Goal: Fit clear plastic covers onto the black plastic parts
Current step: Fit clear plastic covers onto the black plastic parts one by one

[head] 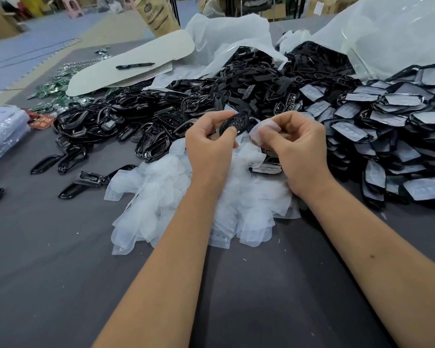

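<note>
Both hands above the cover pile (186,197): left hand (209,144) grips black part (234,121), right hand (296,146) pinches clear cover (263,130). Risk: flimsy cover may crease or seat skewed.

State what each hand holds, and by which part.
The left hand pinches a black plastic part at its lower end. The right hand pinches a clear plastic cover by its upper edge.

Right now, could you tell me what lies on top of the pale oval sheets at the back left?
A black marker pen lies on the pale oval sheets; anything beneath them is hidden.
</note>
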`<state>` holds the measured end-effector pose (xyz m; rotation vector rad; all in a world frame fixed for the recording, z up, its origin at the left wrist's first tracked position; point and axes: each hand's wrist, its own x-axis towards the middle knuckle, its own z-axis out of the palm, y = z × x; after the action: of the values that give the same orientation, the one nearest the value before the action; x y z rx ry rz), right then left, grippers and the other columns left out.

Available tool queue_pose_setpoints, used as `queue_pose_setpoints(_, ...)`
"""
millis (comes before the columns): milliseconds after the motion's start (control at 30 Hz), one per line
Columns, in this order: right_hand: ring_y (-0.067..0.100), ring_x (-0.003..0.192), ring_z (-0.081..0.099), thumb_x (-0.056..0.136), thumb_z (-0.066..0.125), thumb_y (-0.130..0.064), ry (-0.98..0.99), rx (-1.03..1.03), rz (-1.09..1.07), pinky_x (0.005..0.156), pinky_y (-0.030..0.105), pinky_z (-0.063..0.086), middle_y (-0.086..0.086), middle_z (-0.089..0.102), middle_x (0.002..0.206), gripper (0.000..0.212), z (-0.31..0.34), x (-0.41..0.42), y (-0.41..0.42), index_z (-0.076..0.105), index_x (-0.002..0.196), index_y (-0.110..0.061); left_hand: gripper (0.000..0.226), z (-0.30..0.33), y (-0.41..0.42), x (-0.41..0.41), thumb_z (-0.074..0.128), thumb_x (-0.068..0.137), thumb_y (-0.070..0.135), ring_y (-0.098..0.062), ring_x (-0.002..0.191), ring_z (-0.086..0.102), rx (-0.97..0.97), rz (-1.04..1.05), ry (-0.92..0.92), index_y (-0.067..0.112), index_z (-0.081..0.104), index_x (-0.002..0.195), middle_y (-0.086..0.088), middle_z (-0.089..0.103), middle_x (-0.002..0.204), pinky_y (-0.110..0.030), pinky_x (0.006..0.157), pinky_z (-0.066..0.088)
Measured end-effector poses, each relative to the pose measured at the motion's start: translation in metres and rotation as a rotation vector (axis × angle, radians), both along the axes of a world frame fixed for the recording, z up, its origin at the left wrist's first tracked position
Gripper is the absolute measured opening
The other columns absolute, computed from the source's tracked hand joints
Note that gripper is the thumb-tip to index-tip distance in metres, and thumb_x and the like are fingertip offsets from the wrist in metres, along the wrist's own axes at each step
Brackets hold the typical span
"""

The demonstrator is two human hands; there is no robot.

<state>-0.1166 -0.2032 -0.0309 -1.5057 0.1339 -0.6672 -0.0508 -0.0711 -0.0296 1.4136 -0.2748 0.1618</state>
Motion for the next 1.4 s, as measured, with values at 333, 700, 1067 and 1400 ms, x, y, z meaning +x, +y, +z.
queue_pose_setpoints(333,0.026,0.075,0.076,0.097,0.07,-0.002,-0.045,0.19,0.059,0.058,0.026,0.055,0.026,0.075,0.093,0.01,0.0049,0.0013,-0.003,0.059,0.096,-0.002,0.029,-0.0021,-0.0005,0.0002,0.061,0.085,-0.012,-0.015,0.054,0.06,-0.01,-0.081,-0.008,0.007,0.076,0.102,-0.007,0.071,0.082,-0.022,0.052,0.047)
queue_pose_setpoints(700,0.012,0.061,0.057,0.095,0.074,-0.009,-0.012,0.016,-0.026,0.058,0.027,0.053,-0.001,0.074,0.08,0.008,0.0015,0.0009,-0.0051,0.078,0.102,-0.01,0.034,-0.0027,0.0004,0.0001,0.063,0.082,-0.009,-0.015,0.054,0.061,-0.004,-0.184,-0.051,0.019,0.077,0.095,0.002,0.074,0.077,-0.023,0.052,0.046)
queue_pose_setpoints(1067,0.016,0.061,0.063,0.096,0.073,-0.007,-0.027,-0.056,-0.05,0.051,0.028,0.052,0.007,0.074,0.079,0.003,0.0019,0.0001,-0.005,0.074,0.095,-0.005,0.035,-0.0005,-0.0004,-0.0008,0.057,0.086,-0.015,-0.017,0.06,0.063,-0.005,-0.257,0.015,0.003,0.076,0.108,-0.012,0.075,0.088,-0.023,0.057,0.05)
queue_pose_setpoints(1400,0.013,0.053,0.067,0.089,0.082,-0.019,0.015,-0.296,-0.211,0.05,0.026,0.052,-0.003,0.073,0.07,0.01,0.0016,-0.0005,-0.001,0.076,0.081,-0.016,0.043,0.0012,0.0006,-0.0019,0.045,0.08,0.002,-0.025,0.063,0.064,-0.034,-0.339,0.077,0.001,0.077,0.108,-0.024,0.074,0.098,-0.031,0.061,0.052)
